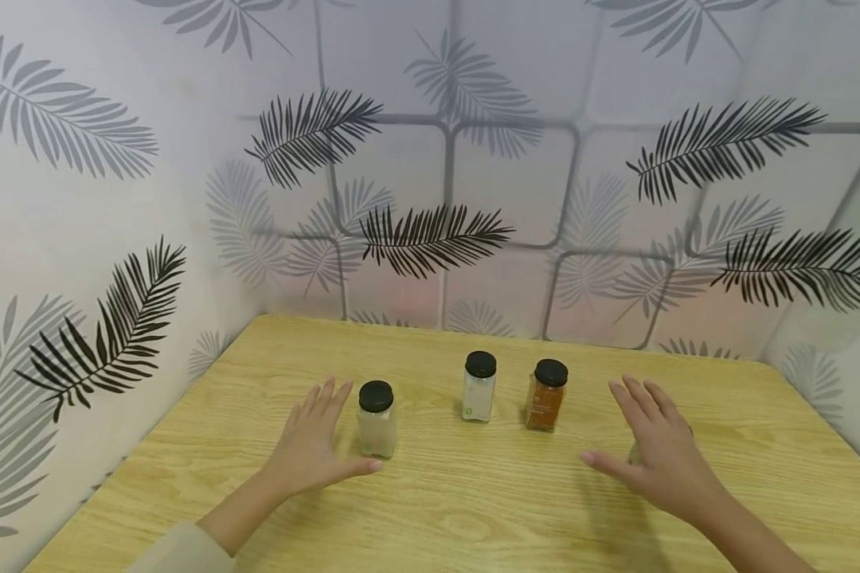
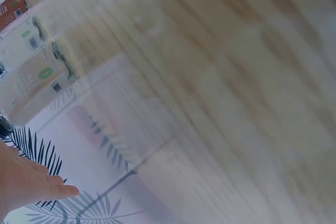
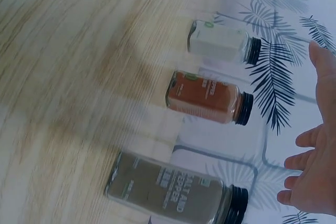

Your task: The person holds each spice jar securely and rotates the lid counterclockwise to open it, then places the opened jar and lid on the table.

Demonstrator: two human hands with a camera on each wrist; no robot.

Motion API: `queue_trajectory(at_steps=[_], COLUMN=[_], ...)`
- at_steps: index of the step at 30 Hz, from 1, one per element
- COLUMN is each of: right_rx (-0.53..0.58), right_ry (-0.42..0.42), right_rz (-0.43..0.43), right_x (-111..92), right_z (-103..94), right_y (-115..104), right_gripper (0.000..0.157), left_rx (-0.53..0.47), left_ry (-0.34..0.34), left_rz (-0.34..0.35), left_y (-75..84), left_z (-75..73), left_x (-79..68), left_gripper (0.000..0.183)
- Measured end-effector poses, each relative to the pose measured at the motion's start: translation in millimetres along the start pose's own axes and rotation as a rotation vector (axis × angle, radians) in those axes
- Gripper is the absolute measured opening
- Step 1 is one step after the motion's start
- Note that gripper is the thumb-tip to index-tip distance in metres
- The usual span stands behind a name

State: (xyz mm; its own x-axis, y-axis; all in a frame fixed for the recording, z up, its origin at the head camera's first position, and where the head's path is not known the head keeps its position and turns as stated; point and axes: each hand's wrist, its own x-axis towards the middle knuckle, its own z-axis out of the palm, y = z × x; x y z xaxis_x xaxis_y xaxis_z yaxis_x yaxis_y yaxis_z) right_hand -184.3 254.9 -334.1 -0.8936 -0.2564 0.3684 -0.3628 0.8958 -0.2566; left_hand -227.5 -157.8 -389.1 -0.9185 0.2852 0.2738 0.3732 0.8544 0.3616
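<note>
Smooth and Easy to Break

We see the left hand spread beside the left jar, and the right hand spread near the grey jar on the tabletop's right side. We think both jars are light, slippery glass, best held round the middle. Only the right wrist view shows the grey jar well.

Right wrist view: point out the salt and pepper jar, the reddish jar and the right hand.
Salt and pepper jar (image 3: 165, 188), right wrist view: labelled side.
Reddish jar (image 3: 202, 96), right wrist view: labelled side.
Right hand (image 3: 321, 158), right wrist view: its middle.
</note>
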Motion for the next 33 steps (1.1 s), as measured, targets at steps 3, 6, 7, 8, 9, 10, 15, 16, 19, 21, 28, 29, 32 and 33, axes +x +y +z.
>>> queue_trajectory(at_steps=[3, 6, 7, 8, 9, 10, 15, 16, 19, 21, 28, 29, 32, 33], right_rx=[0.023, 0.027, 0.023, 0.018, 0.018, 0.016, 0.022, 0.025, 0.05, 0.062, 0.096, 0.108, 0.153, 0.166], right_ry=[-0.007, -0.002, -0.002, 0.0, 0.001, -0.002, -0.013, -0.016, -0.023, -0.022, -0.031, -0.035, -0.06, -0.07], right_rz=[0.003, -0.006, -0.01, -0.014, -0.02, -0.023, -0.034, -0.033, -0.03, -0.033, -0.051, -0.053, -0.045, -0.041], right_x=[1.7, 3.8, 4.7, 5.8, 7.0, 8.3, 12.8, 13.5, 15.5, 17.4, 23.5, 24.6, 28.5, 30.1], right_z=[3.3, 7.6, 9.2, 10.8, 12.3, 13.7, 19.8, 20.7, 22.7, 24.2, 31.6, 32.9, 35.9, 37.0], right_y=[-7.0, -12.1, -13.8, -15.5, -17.4, -19.5, -30.0, -31.9, -37.6, -41.1, -50.4, -51.7, -56.3, -57.8], right_gripper=[0.092, 0.093, 0.093, 0.093, 0.093, 0.093, 0.092, 0.092, 0.091, 0.089, 0.084, 0.084, 0.083, 0.083], left_rx=[-0.004, -0.011, -0.011, -0.016, -0.019, -0.021, -0.045, -0.046, -0.051, -0.059, -0.176, -0.2, -0.269, -0.287], left_ry=[-0.004, -0.006, -0.005, -0.006, -0.004, -0.005, -0.017, -0.019, -0.023, -0.022, -0.038, -0.046, -0.072, -0.081], left_rz=[0.004, 0.011, 0.012, 0.013, 0.012, 0.01, 0.005, 0.004, 0.002, -0.001, -0.029, -0.043, -0.085, -0.099], left_y=[0.3, 1.2, 1.5, 1.6, 1.8, 1.9, 2.8, 3.0, 3.6, 3.6, 2.2, 2.3, 3.3, 3.9], left_z=[0.7, 1.9, 2.3, 2.7, 3.1, 3.6, 5.7, 6.1, 6.2, 5.9, 6.8, 7.2, 7.7, 7.4], left_x=[0.5, 1.3, 1.6, 1.9, 2.1, 2.4, 4.2, 4.6, 6.0, 7.0, 11.4, 12.1, 13.7, 14.2], left_gripper=[0.11, 0.109, 0.109, 0.109, 0.109, 0.109, 0.108, 0.108, 0.108, 0.107, 0.102, 0.102, 0.102, 0.103])
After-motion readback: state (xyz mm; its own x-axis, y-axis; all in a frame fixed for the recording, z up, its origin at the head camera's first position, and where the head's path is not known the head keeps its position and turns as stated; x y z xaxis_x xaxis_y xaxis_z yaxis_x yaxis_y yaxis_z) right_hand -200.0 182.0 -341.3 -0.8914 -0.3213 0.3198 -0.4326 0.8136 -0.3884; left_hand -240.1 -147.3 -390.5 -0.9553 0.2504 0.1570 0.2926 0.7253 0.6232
